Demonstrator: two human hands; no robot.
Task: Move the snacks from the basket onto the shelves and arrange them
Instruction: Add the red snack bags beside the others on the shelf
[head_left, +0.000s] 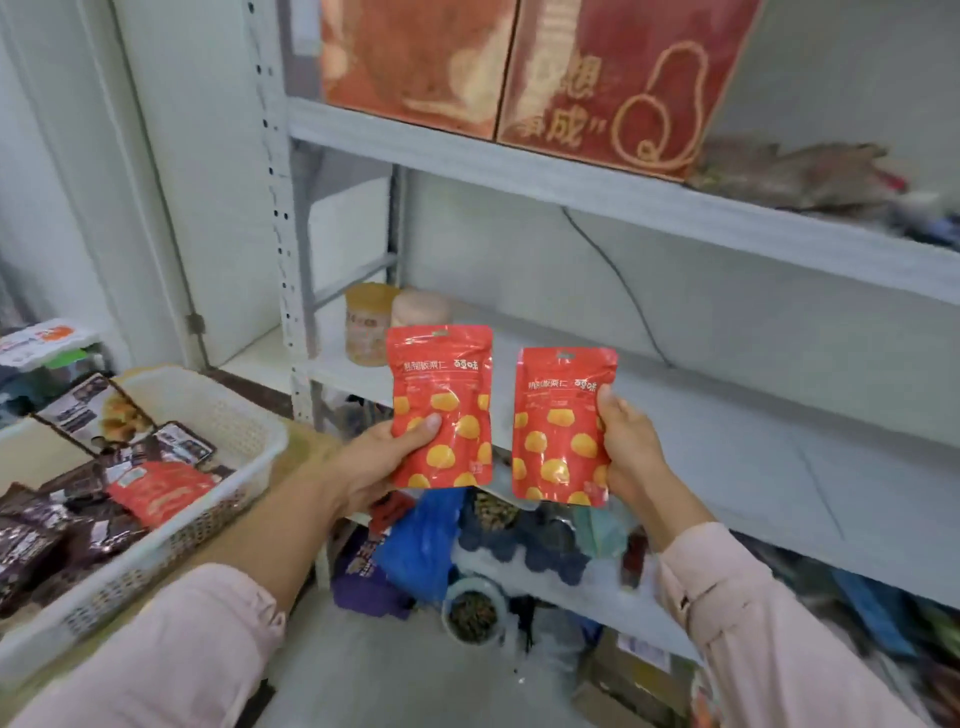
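**Now restocking the grey shelving (283, 208)**

Red boxes (613, 78) are sitting at its upper shelf's (571, 187) left end. A white basket (260, 441) is resting at left, carrying dark packets (31, 551) and a spare red pouch (161, 491) near its right wall. The left hand (384, 452) is gripping a red snack pouch (441, 405) upright; the right hand (628, 441) is gripping a matching pouch (561, 431), both before the middle shelf's (727, 415) front edge. Two jars (369, 322) are standing in that shelf's back left corner.

We count 3 red pouches (441, 410) (561, 431) (161, 488), 2 jars (368, 325) (422, 309), 2 red boxes (415, 57) (613, 78), 1 basket (156, 561); dark packets (31, 545) too jumbled to count.
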